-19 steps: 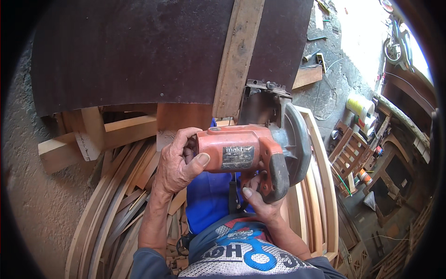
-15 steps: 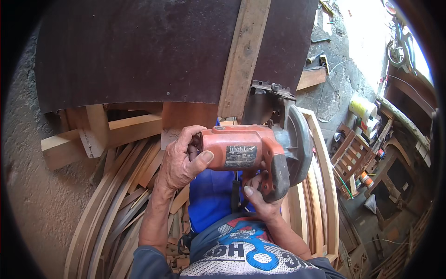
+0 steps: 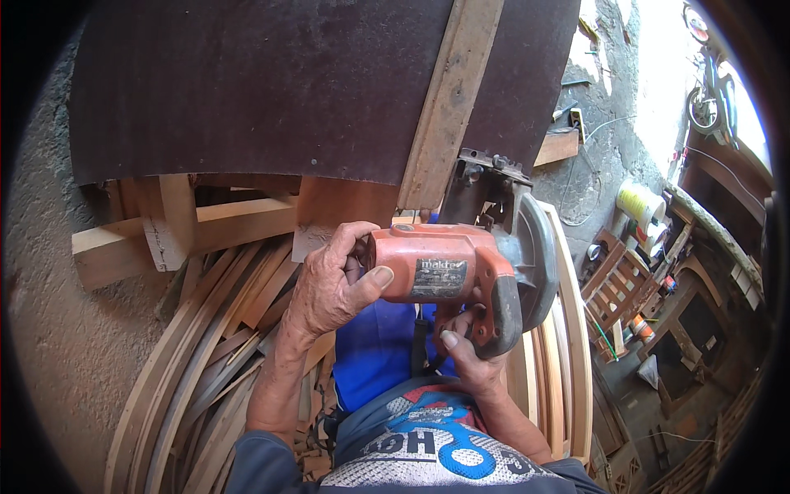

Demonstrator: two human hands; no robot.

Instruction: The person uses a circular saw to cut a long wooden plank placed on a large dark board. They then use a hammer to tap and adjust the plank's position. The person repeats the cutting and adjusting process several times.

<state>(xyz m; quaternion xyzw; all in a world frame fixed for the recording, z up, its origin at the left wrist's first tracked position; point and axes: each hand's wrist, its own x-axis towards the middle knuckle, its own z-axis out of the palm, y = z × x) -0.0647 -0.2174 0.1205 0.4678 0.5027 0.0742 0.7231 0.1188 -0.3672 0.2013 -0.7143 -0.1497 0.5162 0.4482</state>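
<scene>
A red circular saw (image 3: 448,267) with a grey metal blade guard hangs in front of my body, just off the near edge of a dark brown board (image 3: 247,90). My left hand (image 3: 333,280) wraps round the rear end of its motor housing, thumb on the near side. The saw's black-padded rear handle is gripped by my right hand (image 3: 473,350); some of its fingers are hidden behind the handle. Close to the saw's base plate (image 3: 494,165), a long wooden strip (image 3: 451,107) lies across the board. The blade itself is hidden.
Under the board, thick wooden beams (image 3: 222,224) form a support. Curved wood strips (image 3: 177,354) stack at my left, and a pale wooden frame (image 3: 576,329) stands at my right. Farther right are a white bucket (image 3: 640,202), a slatted wooden piece (image 3: 617,280) and a bicycle (image 3: 706,107).
The saw and both hands sit slightly farther right in view, still in the same grip. The board and strip have also shifted a little right, as the view turned.
</scene>
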